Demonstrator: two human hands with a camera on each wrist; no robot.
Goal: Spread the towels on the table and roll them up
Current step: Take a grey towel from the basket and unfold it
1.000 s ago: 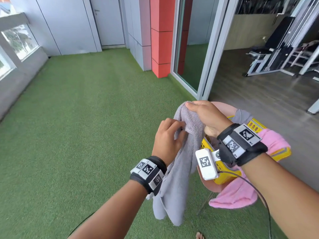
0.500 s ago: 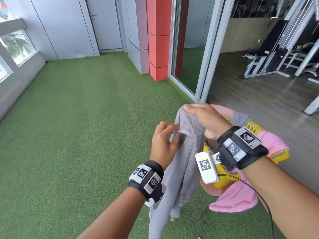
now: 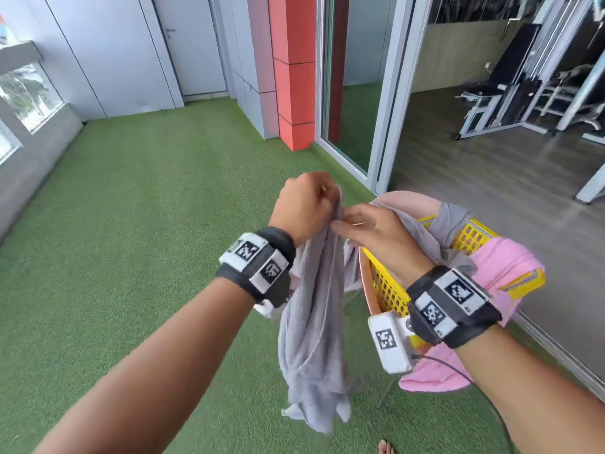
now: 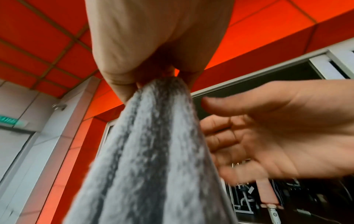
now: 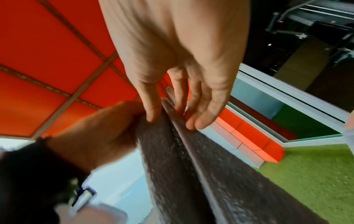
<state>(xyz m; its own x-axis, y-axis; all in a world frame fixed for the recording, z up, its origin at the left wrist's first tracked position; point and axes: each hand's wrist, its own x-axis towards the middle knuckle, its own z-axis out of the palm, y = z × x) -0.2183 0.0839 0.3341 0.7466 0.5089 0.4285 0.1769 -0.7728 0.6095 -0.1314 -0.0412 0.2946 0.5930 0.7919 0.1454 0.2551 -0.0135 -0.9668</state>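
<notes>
Hanging from the left hand (image 3: 306, 204), a grey terry-cloth towel (image 3: 314, 322) droops in long folds toward the green artificial turf (image 3: 137, 224), its lower end clear of the ground. The left hand grips the towel's top edge in a curled fist; the left wrist view shows the bunched cloth (image 4: 157, 151) emerging from between the closed fingers (image 4: 118, 84). The right hand (image 3: 376, 237) is just beside it, thumb and fingertips touching the same edge. In the right wrist view the thumb (image 5: 151, 106) lies on one side of the hem and the fingertips (image 5: 201, 119) on the other, fairly straight, so the hold looks like a light pinch; how firm it is cannot be told.

Behind the right forearm sits a yellow perforated plastic basket (image 3: 389, 290) resting on a pale pink round chair (image 3: 365, 283). A pink towel (image 3: 504, 267) is draped over the basket's far corner and hangs below it, and another grey cloth (image 3: 453, 217) lies over the basket's far rim. An orange-red panelled column (image 3: 291, 77) and a sliding glass door (image 3: 357, 93) stand beyond.
</notes>
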